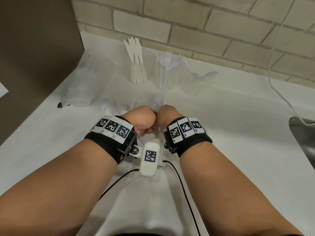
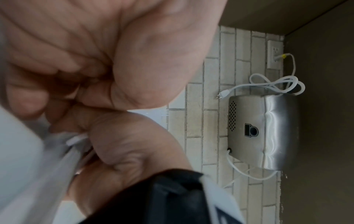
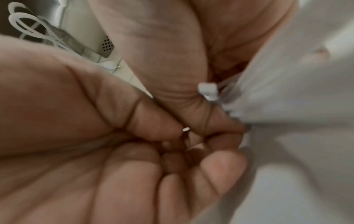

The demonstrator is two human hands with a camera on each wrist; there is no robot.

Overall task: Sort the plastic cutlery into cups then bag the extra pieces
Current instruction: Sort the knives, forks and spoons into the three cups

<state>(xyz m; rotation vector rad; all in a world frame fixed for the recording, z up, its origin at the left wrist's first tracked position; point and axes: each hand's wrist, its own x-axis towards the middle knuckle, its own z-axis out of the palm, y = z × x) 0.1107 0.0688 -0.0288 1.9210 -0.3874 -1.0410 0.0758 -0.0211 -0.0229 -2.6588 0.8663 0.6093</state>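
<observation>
At the middle of the white counter (image 1: 230,116) my left hand (image 1: 146,120) and right hand (image 1: 166,116) meet knuckle to knuckle. Both pinch the top edge of a clear zip bag (image 3: 287,91), whose white slider (image 3: 207,91) sits beside the thumbs. The left wrist view shows the bag (image 2: 63,159) and slider (image 2: 76,140) blurred under the curled fingers. Three clear cups stand at the back: one with knives (image 1: 138,72), one with forks (image 1: 164,74), one with spoons (image 1: 196,80). Loose white cutlery (image 1: 110,106) lies just left of my hands. What the bag contains is hidden.
A crumpled clear plastic wrapper (image 1: 78,92) lies at the left by the brown cabinet side (image 1: 34,48). A steel appliance (image 1: 305,142) sits at the right edge, with a white cord (image 1: 276,82) running up the brick wall.
</observation>
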